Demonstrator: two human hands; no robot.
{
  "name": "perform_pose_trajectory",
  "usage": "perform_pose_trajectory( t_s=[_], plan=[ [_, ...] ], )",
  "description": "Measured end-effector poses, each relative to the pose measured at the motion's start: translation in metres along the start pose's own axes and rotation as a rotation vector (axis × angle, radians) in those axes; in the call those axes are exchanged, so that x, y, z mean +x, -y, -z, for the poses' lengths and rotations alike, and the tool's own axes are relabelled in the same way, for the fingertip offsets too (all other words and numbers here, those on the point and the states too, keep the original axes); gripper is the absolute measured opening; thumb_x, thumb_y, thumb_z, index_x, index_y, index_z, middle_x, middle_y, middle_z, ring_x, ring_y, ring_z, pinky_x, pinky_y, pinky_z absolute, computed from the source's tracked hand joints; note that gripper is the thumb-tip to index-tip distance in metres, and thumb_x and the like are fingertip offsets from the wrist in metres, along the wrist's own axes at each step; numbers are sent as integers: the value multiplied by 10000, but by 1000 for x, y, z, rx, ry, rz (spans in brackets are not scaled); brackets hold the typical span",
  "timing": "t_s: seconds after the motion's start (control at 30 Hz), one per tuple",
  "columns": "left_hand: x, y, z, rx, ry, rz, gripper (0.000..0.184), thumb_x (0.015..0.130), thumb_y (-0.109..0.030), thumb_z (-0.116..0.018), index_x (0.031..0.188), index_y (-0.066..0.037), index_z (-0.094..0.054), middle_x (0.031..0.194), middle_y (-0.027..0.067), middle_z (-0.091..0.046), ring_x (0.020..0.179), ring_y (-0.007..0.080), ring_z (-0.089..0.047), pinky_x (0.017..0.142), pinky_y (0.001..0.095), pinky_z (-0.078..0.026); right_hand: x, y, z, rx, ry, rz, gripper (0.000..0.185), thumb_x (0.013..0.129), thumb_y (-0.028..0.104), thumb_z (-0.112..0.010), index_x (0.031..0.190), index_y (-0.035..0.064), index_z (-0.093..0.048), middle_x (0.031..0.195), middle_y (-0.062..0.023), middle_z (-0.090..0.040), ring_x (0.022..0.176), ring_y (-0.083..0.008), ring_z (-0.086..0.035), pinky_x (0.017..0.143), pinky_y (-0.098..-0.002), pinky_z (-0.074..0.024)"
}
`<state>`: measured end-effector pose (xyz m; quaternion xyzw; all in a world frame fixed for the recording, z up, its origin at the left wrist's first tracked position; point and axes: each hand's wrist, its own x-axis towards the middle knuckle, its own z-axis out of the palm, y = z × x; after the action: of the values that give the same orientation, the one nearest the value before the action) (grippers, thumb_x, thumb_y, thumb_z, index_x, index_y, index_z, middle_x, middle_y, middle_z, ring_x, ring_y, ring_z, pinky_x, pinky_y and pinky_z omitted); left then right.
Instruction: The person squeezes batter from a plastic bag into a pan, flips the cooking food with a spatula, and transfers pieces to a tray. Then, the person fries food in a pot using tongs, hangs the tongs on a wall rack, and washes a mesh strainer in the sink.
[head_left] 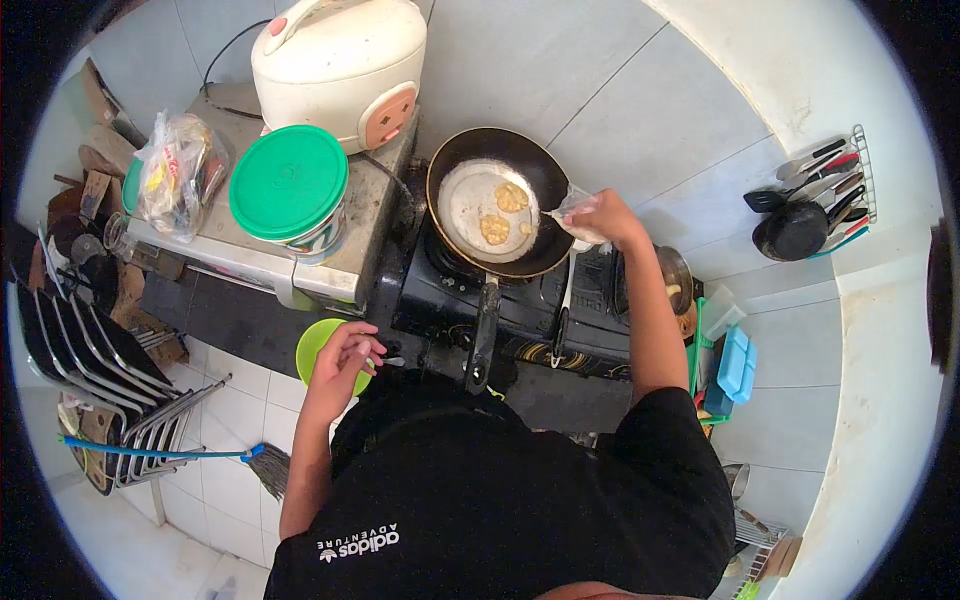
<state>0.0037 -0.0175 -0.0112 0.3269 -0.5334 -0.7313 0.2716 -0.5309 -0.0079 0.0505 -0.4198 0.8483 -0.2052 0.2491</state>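
A clear plastic bag (574, 203) is gripped in my right hand (600, 219), at the right rim of a dark frying pan (548, 186). Two pale yellow battered pieces (494, 229) lie on the pan's light-coloured centre, with a small blob beside them. My left hand (345, 358) is over a lime green bowl (312, 345), its fingers loosely bent and apart. It covers much of the bowl, so its contact with the rim is unclear. A spoon handle (394, 361) sticks out past the fingers.
The pan's black handle (484, 335) points toward me over the black stove (540, 315). A metal pot (672, 280) stands on the right. Left are a green-lidded tub (289, 182), rice cooker (340, 65) and bagged goods (180, 175). Utensils hang from a wall rack (862, 175).
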Motion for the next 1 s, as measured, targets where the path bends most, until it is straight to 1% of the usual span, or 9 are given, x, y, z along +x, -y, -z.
perform_pose_trajectory(
  t_s=[0.03, 0.13, 0.27, 0.37, 0.43, 0.53, 0.67, 0.73, 1.0],
  plan=[
    [0, 0, 1, -12, 2, -4, 239, 1050, -122, -525, 1266, -26, -561, 1034, 91, -676, 881, 146, -642, 755, 287, -531, -6, 6, 0, 14, -1, -7, 596, 658, 255, -941, 1044, -56, -610, 939, -141, -709, 874, -200, -668, 775, -354, -544],
    [1, -1, 1, -14, 0, -10, 239, 1051, -117, -516, 1268, -25, -558, 1038, 96, -675, 884, 150, -642, 757, 291, -534, -13, 13, 1, -10, -20, -18, 632, 655, 252, -942, 1067, -64, -582, 944, -149, -710, 883, -214, -671, 789, -363, -544],
    [2, 3, -1, -13, 6, -11, 242, 1054, -125, -511, 1270, -26, -556, 1044, 99, -674, 886, 152, -643, 758, 293, -535, -9, 13, -1, -17, -44, 6, 621, 655, 255, -942, 1050, -65, -587, 952, -156, -708, 896, -221, -670, 801, -368, -543],
    [3, 3, -2, -9, 15, -11, 243, 1057, -134, -511, 1271, -29, -556, 1043, 99, -673, 887, 151, -640, 760, 292, -534, -10, 25, -1, -40, 40, -4, 626, 622, 268, -948, 1036, -45, -598, 944, -173, -701, 888, -243, -677, 783, -389, -546],
    [3, 3, -1, -12, 20, -15, 244, 1059, -144, -514, 1271, -32, -557, 1038, 98, -671, 886, 149, -636, 763, 290, -531, -8, 25, -3, -101, -8, 31, 640, 652, 267, -940, 1061, -67, -579, 997, -184, -697, 940, -247, -669, 826, -373, -540],
    [1, 5, 3, -8, 3, -14, 246, 1061, -151, -515, 1272, -34, -558, 1033, 95, -668, 887, 147, -633, 765, 287, -528, -2, 21, -8, -179, -41, 46, 673, 640, 295, -944, 1073, -71, -581, 999, -194, -697, 943, -267, -675, 837, -382, -542],
    [0, 9, 6, -21, 2, -2, 248, 1062, -157, -515, 1273, -34, -559, 1033, 94, -666, 890, 145, -633, 765, 286, -528, -9, 31, -6, -160, -32, 45, 704, 634, 322, -946, 1081, -81, -582, 1001, -198, -697, 943, -276, -679, 840, -388, -546],
    [0, 8, 5, -19, 6, -6, 254, 1065, -172, -510, 1272, -34, -561, 1037, 92, -664, 893, 145, -632, 765, 288, -525, -13, 41, -2, -156, 47, 19, 731, 633, 325, -949, 1105, -90, -575, 1006, -196, -697, 946, -279, -680, 840, -389, -548],
    [-2, 2, 5, -31, -1, 3, 275, 1079, -213, -476, 1268, -33, -564, 1035, 97, -664, 894, 152, -634, 772, 293, -516, 2, 22, -14, -171, -45, 56, 675, 634, 319, -955, 1045, -65, -582, 995, -198, -700, 931, -265, -684, 825, -387, -550]
  ],
)
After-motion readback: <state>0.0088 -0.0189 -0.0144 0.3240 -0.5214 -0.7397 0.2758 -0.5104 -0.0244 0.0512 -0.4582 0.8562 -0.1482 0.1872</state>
